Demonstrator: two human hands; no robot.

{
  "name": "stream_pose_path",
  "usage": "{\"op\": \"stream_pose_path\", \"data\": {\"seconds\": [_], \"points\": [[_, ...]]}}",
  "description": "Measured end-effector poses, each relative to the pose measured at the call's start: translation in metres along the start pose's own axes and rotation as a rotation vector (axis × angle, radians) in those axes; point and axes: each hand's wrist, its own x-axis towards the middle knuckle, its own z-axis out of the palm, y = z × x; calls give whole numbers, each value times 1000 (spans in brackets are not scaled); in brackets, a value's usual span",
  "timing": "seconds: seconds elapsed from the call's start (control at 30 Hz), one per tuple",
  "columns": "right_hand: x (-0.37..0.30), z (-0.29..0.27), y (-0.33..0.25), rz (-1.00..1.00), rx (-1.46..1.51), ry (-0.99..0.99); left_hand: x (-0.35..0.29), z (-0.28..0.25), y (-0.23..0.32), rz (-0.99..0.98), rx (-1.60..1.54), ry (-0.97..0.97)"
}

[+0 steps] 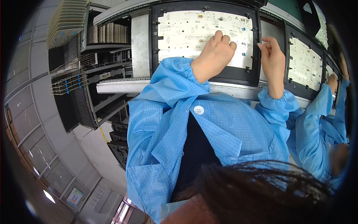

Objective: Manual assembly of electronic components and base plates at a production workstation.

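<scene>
A white circuit board (173,24) lies in a black carrier frame (238,74) in front of me. Small yellow parts (200,16) and blue parts (244,28) stand on it. Over the middle of the board, my left hand (217,54) is closed, its fingers curled down. What they hold or press, if anything, is hidden under the hand. My right hand (273,61) hovers by the carrier's right edge, thumb and forefinger drawn together. Anything between those fingertips is too small to name.
A metal conveyor rail (123,87) runs along the near side of the carrier. Racks of upright boards (67,22) stand at the left. Further right is a second board (305,59) in a carrier, beside a co-worker's blue sleeve (317,100) and hand (332,82).
</scene>
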Motion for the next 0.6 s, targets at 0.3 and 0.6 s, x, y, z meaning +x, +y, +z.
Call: {"op": "stream_pose_path", "data": {"seconds": [0.3,0.6], "points": [[-45,-17,22,5,189,-80,64,-28,-15,40,-137,170],[-60,5,34,-126,-76,143,60,-75,-68,-25,46,590]]}}
